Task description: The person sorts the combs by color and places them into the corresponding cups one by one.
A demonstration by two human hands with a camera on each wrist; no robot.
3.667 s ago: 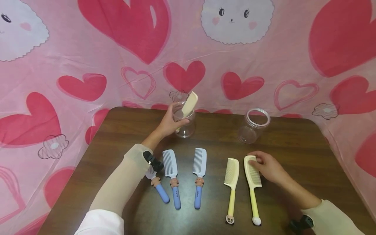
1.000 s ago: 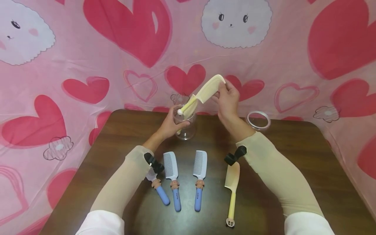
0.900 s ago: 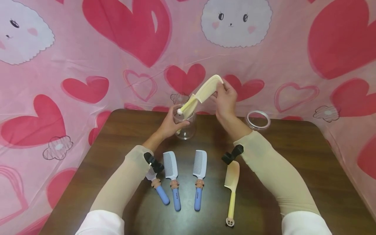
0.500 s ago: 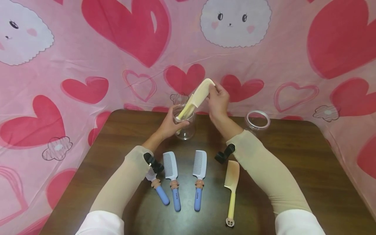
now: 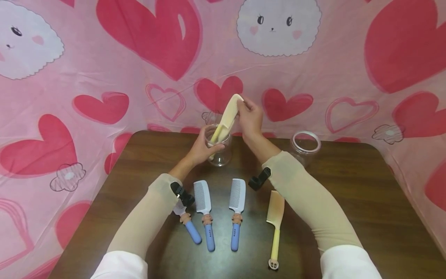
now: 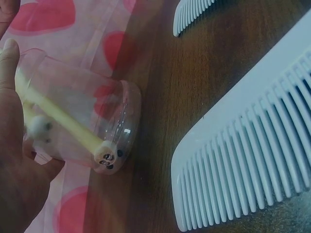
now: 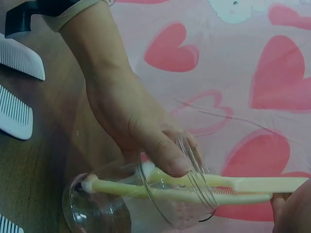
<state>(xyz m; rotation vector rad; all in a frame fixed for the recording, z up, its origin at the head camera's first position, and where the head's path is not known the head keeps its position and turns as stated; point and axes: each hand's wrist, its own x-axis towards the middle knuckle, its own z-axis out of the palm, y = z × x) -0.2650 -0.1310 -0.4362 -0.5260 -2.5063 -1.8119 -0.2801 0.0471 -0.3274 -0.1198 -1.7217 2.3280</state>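
Note:
My left hand (image 5: 203,149) grips a clear plastic jar (image 5: 223,155) near its rim at the table's far side. Inside it leans a yellow comb, its handle (image 6: 68,119) reaching the jar's bottom and ending in a small animal face. Above the jar, my right hand (image 5: 251,121) pinches a second yellow comb (image 5: 230,112) by the end of its toothed head. This comb tilts handle-down, and its white knob (image 6: 40,127) is within the jar, above the bottom. In the right wrist view, the two yellow handles lie side by side through the jar wall.
Three blue combs lie on the brown table (image 5: 167,259), one (image 5: 237,217) right of the others and one (image 5: 191,228) partly behind my left wrist strap. A yellow comb (image 5: 275,228) lies near my right forearm. Another clear jar (image 5: 306,145) stands back right, partly hidden by my sleeve.
My right hand picked the yellow comb off the table, carried it left over the jar, then lowered its handle through the mouth, turning the comb steeper. My left hand stayed on the jar.

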